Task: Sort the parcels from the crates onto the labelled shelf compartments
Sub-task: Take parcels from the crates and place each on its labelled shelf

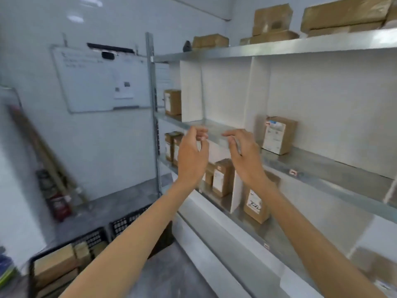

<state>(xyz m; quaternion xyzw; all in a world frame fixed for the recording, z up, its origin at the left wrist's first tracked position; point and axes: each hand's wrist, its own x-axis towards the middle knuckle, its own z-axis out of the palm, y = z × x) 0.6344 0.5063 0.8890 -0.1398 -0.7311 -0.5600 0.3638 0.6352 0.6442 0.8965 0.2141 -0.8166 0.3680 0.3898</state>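
Both my arms reach up in front of the metal shelf (322,166). My left hand (192,153) and my right hand (245,153) hang side by side before an empty middle compartment, fingers loosely curled, holding nothing. A brown labelled parcel (278,134) stands in the compartment to the right of my hands. Two more parcels stand one level down, one (223,177) between my wrists and one (255,205) under my right forearm. A black crate (64,265) with several brown parcels sits on the floor at lower left, partly hidden by my left arm.
Another black crate (129,220) stands behind the first. Parcels fill the shelf's left compartments (171,102) and its top (272,20). White dividers (190,91) split the levels. A whiteboard (101,80) hangs on the wall; a red extinguisher (60,203) stands on the floor.
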